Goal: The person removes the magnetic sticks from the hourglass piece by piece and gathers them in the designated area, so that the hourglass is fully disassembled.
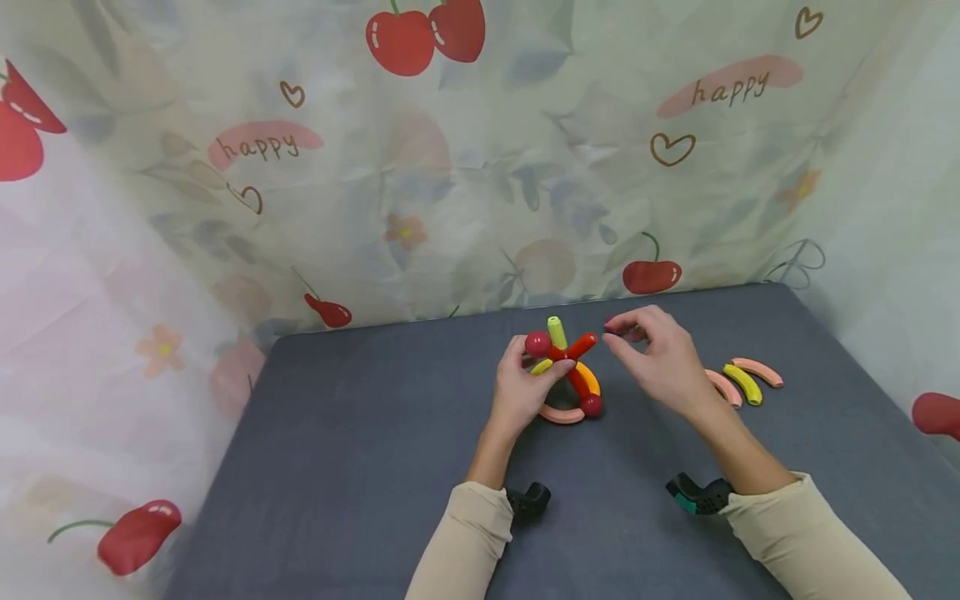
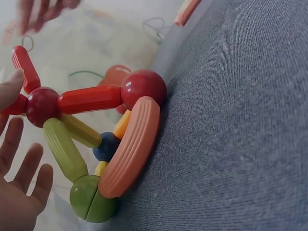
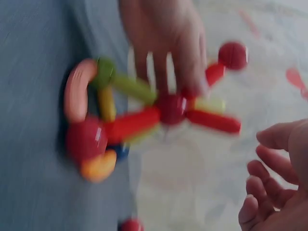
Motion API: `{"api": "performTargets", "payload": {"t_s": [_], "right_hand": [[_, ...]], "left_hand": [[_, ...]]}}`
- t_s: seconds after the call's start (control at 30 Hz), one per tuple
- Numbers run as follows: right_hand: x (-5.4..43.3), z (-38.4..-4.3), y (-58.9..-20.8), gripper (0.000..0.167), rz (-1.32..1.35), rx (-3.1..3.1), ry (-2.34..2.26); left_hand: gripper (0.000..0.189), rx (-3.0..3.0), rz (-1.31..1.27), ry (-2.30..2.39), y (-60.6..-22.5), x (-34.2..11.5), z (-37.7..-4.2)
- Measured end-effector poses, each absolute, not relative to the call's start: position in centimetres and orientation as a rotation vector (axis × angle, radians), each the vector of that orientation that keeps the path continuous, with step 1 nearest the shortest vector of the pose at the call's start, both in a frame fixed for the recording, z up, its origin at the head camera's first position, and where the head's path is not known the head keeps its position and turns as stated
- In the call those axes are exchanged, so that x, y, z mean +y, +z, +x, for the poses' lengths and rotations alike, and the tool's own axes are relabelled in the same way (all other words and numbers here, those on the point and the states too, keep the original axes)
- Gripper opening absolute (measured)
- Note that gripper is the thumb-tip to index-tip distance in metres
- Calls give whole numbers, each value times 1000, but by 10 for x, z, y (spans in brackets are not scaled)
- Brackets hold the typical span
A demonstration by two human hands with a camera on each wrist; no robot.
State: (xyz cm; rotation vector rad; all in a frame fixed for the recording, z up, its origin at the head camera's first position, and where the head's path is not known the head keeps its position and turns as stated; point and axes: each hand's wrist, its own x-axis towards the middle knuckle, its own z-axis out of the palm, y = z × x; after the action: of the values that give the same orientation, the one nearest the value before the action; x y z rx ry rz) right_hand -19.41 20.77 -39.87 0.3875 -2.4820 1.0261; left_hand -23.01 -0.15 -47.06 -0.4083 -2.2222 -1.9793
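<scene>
From the head camera, the left hand (image 1: 525, 379) steadies a toy of sticks and balls (image 1: 566, 371) standing on the grey table (image 1: 352, 433); the right hand (image 1: 656, 354) hovers beside it, pinching a small dark piece. Loose curved sticks (image 1: 742, 381) lie to the right, before a cherry-print curtain (image 1: 450, 167).

The left wrist view shows rigid, smooth, light-looking plastic; its joints probably separate easily, so the red centre ball (image 2: 42, 105) seems the best hold.

The right wrist view is blurred; the right hand's fingers (image 3: 269, 166) curl loosely.
</scene>
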Motion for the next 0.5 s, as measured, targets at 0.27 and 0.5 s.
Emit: {"api": "performTargets", "payload": {"t_s": [0.27,0.5], "right_hand": [[157,-204,-392,43,788,-2401,886],[141,-209,-390,43,851,-2352,734]], "left_hand": [[25,-2228,-479,-1719,-472,-5,-234],[18,-2254,-460,-1585,-469,-6,-234]]}}
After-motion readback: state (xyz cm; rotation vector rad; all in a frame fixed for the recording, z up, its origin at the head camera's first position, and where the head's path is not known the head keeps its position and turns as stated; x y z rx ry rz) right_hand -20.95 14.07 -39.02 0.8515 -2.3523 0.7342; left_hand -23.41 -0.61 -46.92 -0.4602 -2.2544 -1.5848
